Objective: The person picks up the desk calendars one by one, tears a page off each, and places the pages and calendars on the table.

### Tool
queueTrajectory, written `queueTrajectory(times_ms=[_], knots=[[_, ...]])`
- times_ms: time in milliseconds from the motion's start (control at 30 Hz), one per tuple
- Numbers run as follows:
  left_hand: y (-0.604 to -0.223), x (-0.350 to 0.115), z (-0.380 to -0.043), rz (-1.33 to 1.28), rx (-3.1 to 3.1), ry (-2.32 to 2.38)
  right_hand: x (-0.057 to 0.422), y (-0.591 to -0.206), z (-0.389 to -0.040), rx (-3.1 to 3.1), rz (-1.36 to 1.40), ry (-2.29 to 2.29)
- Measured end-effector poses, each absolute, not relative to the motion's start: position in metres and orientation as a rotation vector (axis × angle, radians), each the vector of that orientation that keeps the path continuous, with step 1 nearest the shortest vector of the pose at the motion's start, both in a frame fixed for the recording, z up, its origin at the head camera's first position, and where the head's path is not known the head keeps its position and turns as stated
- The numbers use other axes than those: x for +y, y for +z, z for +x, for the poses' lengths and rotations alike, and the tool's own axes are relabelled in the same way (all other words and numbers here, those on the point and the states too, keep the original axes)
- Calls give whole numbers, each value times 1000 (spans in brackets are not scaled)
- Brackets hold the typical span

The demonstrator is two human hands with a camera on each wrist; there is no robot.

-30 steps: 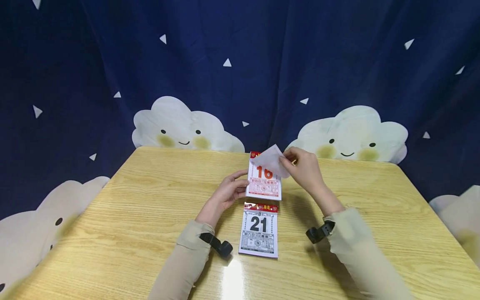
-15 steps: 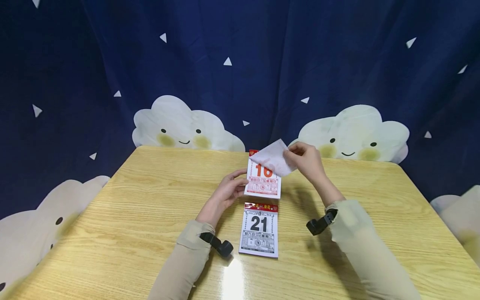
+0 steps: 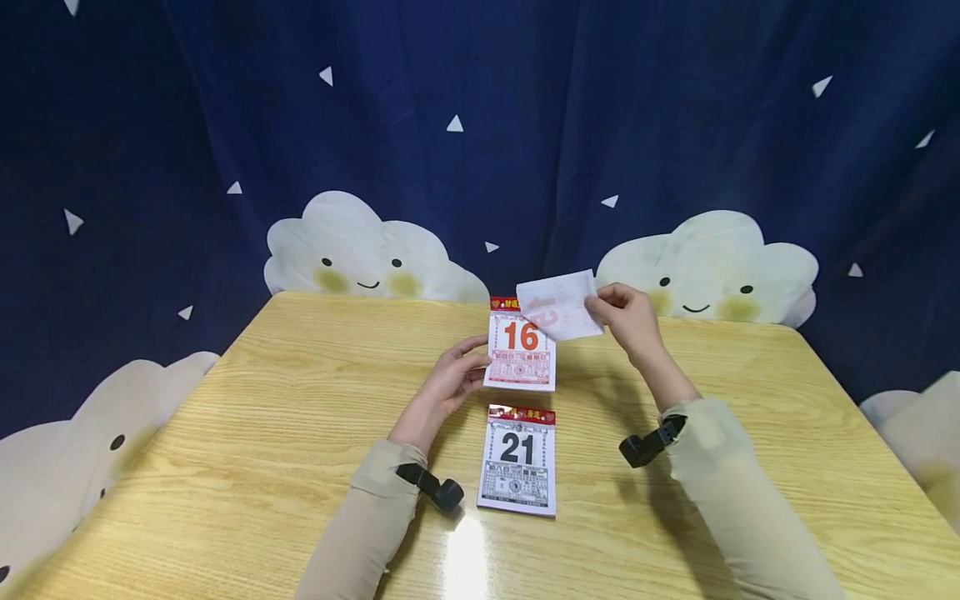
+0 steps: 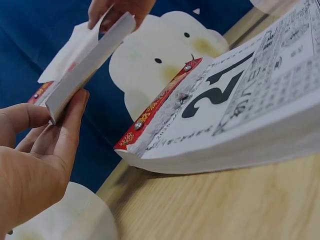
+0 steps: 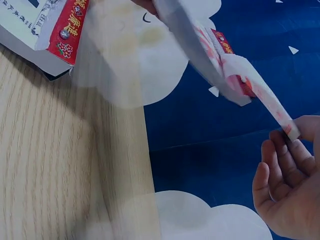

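My left hand [image 3: 454,377] grips the left edge of a thick tear-off calendar [image 3: 519,367] that shows a red 16 under a red header. In the left wrist view, its thumb and fingers clasp the pad's edge [image 4: 92,65], raised off the table. Between thumb and fingertips, my right hand [image 3: 632,323] pinches the side of a thin calendar sheet [image 3: 566,305], with red print showing through from its far face. The sheet overlaps the pad's upper right corner and header. In the right wrist view, the sheet [image 5: 272,102] runs in a curl from the header to the fingertips.
A second tear-off calendar [image 3: 517,471], with a black 21, lies flat on the wooden table [image 3: 300,433] just in front of the raised one. Behind the table's far edge hangs a dark blue curtain [image 3: 510,150] with clouds. Each wrist wears a black camera [image 3: 643,448].
My right hand has drawn the sheet rightward and slightly up, and it has swung from slanting to nearly level. The red header shows more. The held calendar has shifted slightly left and up.
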State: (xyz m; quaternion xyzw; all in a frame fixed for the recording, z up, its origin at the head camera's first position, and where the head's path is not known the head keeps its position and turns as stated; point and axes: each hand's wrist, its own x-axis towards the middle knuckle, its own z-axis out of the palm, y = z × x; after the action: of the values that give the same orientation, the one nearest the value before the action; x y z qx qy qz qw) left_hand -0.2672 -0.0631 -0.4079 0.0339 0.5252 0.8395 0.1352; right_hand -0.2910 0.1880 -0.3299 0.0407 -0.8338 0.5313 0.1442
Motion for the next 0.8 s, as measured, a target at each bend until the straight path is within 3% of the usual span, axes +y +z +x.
queueTrajectory(times_ms=[800], knots=[[-407,-68,-270,33,1512,2462,201,-322,-291,-2287,-134,1650]])
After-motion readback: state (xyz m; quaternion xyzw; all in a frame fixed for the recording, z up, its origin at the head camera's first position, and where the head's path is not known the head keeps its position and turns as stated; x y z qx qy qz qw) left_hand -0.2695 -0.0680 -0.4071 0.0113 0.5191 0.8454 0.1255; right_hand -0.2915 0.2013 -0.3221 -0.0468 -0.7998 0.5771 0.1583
